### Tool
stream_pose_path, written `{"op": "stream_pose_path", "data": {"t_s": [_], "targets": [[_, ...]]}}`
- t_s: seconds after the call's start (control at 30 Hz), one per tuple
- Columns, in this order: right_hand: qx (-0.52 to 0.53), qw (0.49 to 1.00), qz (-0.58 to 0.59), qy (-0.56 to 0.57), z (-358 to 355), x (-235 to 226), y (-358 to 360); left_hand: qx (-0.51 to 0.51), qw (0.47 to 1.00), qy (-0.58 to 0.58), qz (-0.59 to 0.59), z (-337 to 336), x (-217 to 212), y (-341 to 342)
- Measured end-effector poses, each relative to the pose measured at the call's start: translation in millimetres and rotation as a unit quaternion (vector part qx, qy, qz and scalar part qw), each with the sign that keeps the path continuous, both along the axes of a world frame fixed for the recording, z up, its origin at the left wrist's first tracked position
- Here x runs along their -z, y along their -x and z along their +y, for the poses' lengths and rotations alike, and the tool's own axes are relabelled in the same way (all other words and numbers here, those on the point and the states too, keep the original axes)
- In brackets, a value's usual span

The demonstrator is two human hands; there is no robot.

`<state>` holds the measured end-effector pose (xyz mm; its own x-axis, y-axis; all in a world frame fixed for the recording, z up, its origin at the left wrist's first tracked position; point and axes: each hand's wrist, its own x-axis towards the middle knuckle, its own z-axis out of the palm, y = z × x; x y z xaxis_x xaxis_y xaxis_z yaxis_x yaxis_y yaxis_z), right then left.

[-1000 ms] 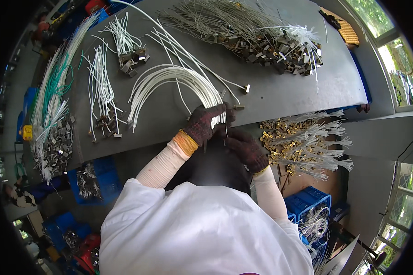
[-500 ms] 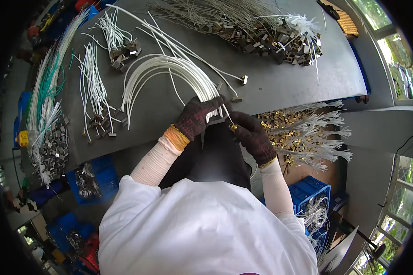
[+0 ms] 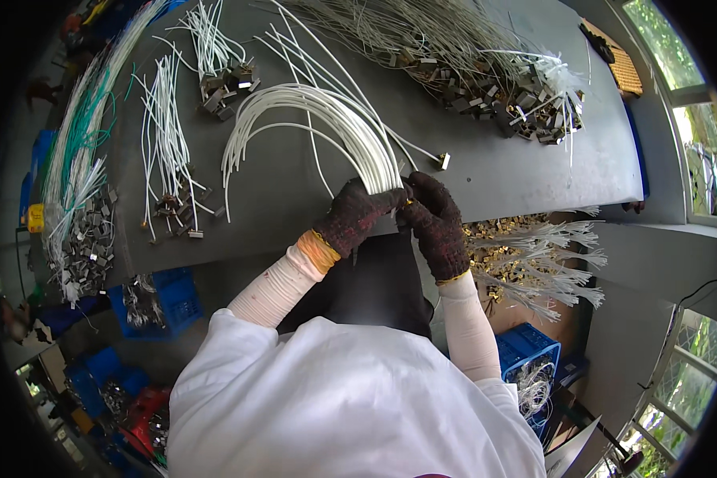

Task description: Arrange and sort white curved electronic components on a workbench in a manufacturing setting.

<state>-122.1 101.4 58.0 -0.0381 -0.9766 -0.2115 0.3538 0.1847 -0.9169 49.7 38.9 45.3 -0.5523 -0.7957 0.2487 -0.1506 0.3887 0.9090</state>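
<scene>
My left hand (image 3: 355, 217), in a dark knitted glove, is closed round a bundle of white cables (image 3: 327, 107). The bundle arches up and leftward over the table, its loose ends pointing down. My right hand (image 3: 436, 219), gloved alike, touches the left at the bundle's lower end. Its thumb and fingers pinch a small brass-coloured fitting (image 3: 409, 202), mostly hidden by the gloves. Just beyond the hands, a few longer white cables with metal end blocks (image 3: 444, 162) lie on the table.
The grey metal table (image 3: 526, 187) bears cable bunches with metal blocks (image 3: 229, 86) at the left and a large heap of blocks (image 3: 534, 107) at the far right. Brass-ended cables (image 3: 526, 255) lie beside my right arm. Blue crates (image 3: 527, 346) stand below on both sides.
My right hand has come up and in against the left, bringing the brass-coloured fitting to the bundle's end. The cable ends that showed below my left hand are now covered. The view has shifted slightly.
</scene>
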Motion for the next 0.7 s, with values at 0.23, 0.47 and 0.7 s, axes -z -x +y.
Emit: {"op": "stream_pose_path", "data": {"t_s": [0.23,0.47,0.7], "targets": [[0.010,0.999,-0.030,-0.019,-15,0,2,-0.012,0.987,0.156,-0.041,-19,6,0],[0.044,0.998,0.017,-0.047,-30,1,-3,-0.059,0.996,-0.020,-0.057,-13,-1,4],[0.178,0.905,0.387,-0.029,-86,6,62,-0.149,0.907,-0.389,0.066,-30,-8,-15]]}}
